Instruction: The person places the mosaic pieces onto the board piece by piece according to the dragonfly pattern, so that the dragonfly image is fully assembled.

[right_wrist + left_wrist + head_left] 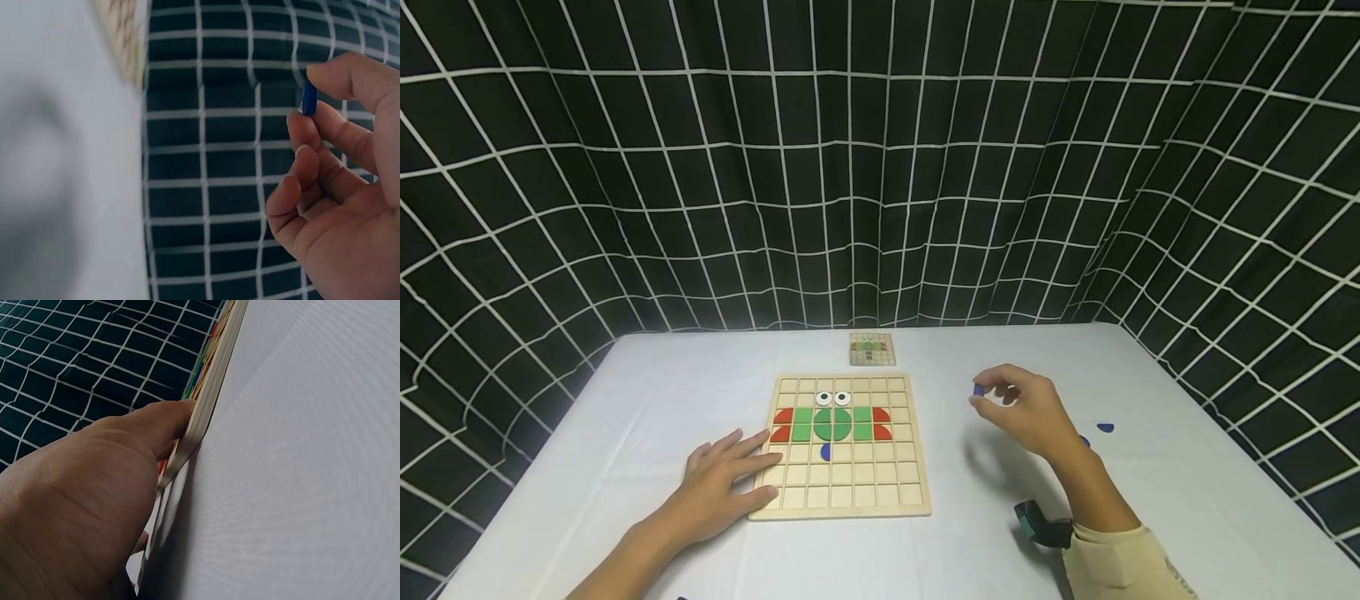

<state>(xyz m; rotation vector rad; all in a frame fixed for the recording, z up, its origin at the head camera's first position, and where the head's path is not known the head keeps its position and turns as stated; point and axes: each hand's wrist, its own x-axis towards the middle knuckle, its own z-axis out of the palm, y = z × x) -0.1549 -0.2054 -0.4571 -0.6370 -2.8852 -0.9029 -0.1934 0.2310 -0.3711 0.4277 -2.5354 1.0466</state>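
A wooden grid board point(880, 496) lies on the white table, bearing green squares, a green disc of quarter pieces, red quarter pieces point(881, 432), two eye pieces point(833, 399) and a blue half-round piece point(826, 452). My left hand point(722, 483) rests at the board's left edge with fingers spread; the left wrist view has its thumb point(164, 422) on the edge. Right of the board and above the table, my right hand point(1022, 408) pinches a small blue piece point(310, 97) between thumb and fingertips, seen edge-on in the right wrist view.
Behind the board sits a small pattern card point(872, 350) with a similar picture. Two more blue pieces lie on the right of the table, one at the far right point(1105, 427) and one partly behind the right wrist point(1085, 441). A black curtain with white grid lines point(880, 167) surrounds the table.
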